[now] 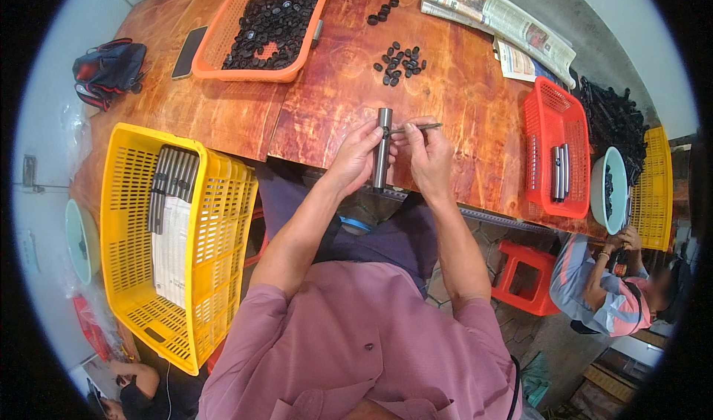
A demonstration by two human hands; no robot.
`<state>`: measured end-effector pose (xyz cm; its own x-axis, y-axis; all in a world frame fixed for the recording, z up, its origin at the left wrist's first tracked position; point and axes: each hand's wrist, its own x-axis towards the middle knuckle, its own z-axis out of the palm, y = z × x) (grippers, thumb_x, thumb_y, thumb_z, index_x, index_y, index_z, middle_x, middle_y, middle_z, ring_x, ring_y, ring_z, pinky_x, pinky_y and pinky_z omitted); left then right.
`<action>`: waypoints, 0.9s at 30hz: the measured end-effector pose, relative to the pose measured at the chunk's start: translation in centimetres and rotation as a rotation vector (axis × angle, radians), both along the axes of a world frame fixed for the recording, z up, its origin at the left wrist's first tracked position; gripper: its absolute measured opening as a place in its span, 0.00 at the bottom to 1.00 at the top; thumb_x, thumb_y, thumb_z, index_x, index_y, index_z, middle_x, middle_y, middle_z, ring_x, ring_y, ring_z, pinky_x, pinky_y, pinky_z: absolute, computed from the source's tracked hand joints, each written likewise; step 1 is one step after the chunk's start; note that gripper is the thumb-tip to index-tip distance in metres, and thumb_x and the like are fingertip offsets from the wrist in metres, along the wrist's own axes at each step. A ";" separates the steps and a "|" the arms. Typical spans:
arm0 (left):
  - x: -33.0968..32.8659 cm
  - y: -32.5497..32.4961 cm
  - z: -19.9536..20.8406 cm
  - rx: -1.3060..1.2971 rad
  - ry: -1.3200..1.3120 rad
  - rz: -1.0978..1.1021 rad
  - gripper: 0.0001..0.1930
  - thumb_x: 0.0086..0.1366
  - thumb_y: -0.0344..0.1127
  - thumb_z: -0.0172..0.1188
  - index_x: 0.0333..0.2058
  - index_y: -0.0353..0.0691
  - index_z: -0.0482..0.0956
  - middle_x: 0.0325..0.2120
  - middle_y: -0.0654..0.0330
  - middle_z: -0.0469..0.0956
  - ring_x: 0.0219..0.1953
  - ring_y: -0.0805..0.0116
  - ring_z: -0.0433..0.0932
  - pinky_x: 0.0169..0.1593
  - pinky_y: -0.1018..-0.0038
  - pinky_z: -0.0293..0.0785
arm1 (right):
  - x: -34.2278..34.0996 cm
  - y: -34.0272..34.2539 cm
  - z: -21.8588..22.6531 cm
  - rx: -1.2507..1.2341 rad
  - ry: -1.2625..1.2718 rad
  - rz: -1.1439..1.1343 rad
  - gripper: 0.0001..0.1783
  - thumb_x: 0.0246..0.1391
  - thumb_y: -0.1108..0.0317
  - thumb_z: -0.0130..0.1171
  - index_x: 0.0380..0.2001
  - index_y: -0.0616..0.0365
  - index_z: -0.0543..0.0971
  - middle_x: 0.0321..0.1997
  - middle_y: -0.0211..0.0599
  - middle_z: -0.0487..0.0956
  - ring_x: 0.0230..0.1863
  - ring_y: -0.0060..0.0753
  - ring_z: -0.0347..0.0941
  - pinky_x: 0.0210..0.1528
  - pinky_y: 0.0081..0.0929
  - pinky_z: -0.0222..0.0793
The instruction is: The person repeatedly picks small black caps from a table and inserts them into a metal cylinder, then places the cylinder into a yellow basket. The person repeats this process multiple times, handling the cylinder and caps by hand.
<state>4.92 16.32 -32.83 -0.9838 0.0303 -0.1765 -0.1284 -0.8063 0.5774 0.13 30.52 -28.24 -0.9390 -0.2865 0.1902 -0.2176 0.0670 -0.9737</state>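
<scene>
My left hand is closed around a grey metal tube, which stands nearly upright over the table's near edge. My right hand pinches a thin dark rod-like tool. The tool points left, its inner end against or close to the tube's side, where a small black piece sits. Fingers partly hide that spot, so I cannot tell whether the piece is fixed there. Beyond my hands lies a loose group of small black oval parts, with several black round pieces farther back.
An orange basket of black parts stands at the far left, beside a phone. Left of me, a yellow crate holds metal tubes. A red basket with tubes, a pale green bowl and newspapers are right. A co-worker sits lower right.
</scene>
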 end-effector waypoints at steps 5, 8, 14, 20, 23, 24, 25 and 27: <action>-0.1 -0.6 -0.6 -0.086 0.024 -0.062 0.17 0.78 0.37 0.51 0.60 0.37 0.70 0.43 0.60 0.79 0.37 0.76 0.78 0.43 0.75 0.79 | -0.6 0.2 -1.9 -0.212 -0.128 0.017 0.07 0.70 0.71 0.53 0.40 0.65 0.74 0.36 0.45 0.84 0.35 0.28 0.83 0.37 0.25 0.80; 0.0 -0.4 -0.5 -0.075 -0.002 -0.036 0.17 0.77 0.37 0.51 0.60 0.37 0.70 0.42 0.60 0.80 0.36 0.76 0.78 0.42 0.76 0.79 | -0.7 0.2 -2.6 -0.385 -0.253 0.017 0.07 0.70 0.71 0.53 0.40 0.65 0.73 0.36 0.46 0.84 0.35 0.28 0.83 0.37 0.24 0.80; -0.3 -0.2 -0.2 -0.086 -0.011 -0.004 0.17 0.77 0.37 0.52 0.59 0.35 0.70 0.42 0.58 0.80 0.37 0.75 0.78 0.42 0.76 0.79 | -0.4 0.0 -2.3 -0.336 -0.186 0.007 0.06 0.70 0.71 0.53 0.40 0.65 0.74 0.35 0.44 0.84 0.35 0.28 0.83 0.38 0.24 0.81; 0.0 0.0 0.4 -0.035 -0.036 0.018 0.14 0.77 0.35 0.50 0.56 0.36 0.71 0.40 0.59 0.78 0.36 0.73 0.79 0.41 0.75 0.81 | 0.3 -0.1 -2.2 -0.170 -0.047 -0.028 0.06 0.70 0.71 0.53 0.40 0.65 0.74 0.35 0.43 0.83 0.35 0.28 0.83 0.38 0.24 0.81; 0.0 0.0 0.2 -0.016 -0.045 0.021 0.16 0.78 0.34 0.48 0.59 0.35 0.69 0.42 0.55 0.81 0.37 0.74 0.78 0.42 0.75 0.79 | 0.2 -0.6 -2.6 -0.280 -0.097 -0.036 0.06 0.70 0.71 0.53 0.40 0.64 0.72 0.35 0.43 0.83 0.34 0.29 0.83 0.37 0.25 0.81; -0.1 -0.1 0.2 -0.022 -0.041 0.016 0.16 0.78 0.34 0.48 0.59 0.35 0.69 0.42 0.56 0.80 0.37 0.73 0.78 0.42 0.75 0.80 | 0.1 -0.7 -2.9 -0.352 -0.132 -0.037 0.06 0.70 0.70 0.53 0.40 0.63 0.72 0.35 0.43 0.83 0.34 0.29 0.83 0.37 0.25 0.82; -0.2 -0.1 0.2 -0.027 -0.036 0.010 0.16 0.78 0.35 0.48 0.60 0.35 0.68 0.41 0.56 0.80 0.37 0.73 0.78 0.42 0.75 0.80 | 0.0 -0.7 -3.3 -0.402 -0.174 -0.047 0.06 0.71 0.70 0.53 0.41 0.63 0.71 0.35 0.44 0.82 0.34 0.30 0.83 0.36 0.25 0.82; -0.5 -0.1 0.0 -0.034 -0.032 0.011 0.16 0.79 0.35 0.48 0.60 0.35 0.67 0.41 0.56 0.79 0.37 0.72 0.78 0.42 0.74 0.80 | -0.1 -0.9 -3.3 -0.505 -0.249 -0.074 0.07 0.71 0.69 0.53 0.41 0.62 0.70 0.36 0.44 0.82 0.34 0.31 0.83 0.35 0.26 0.82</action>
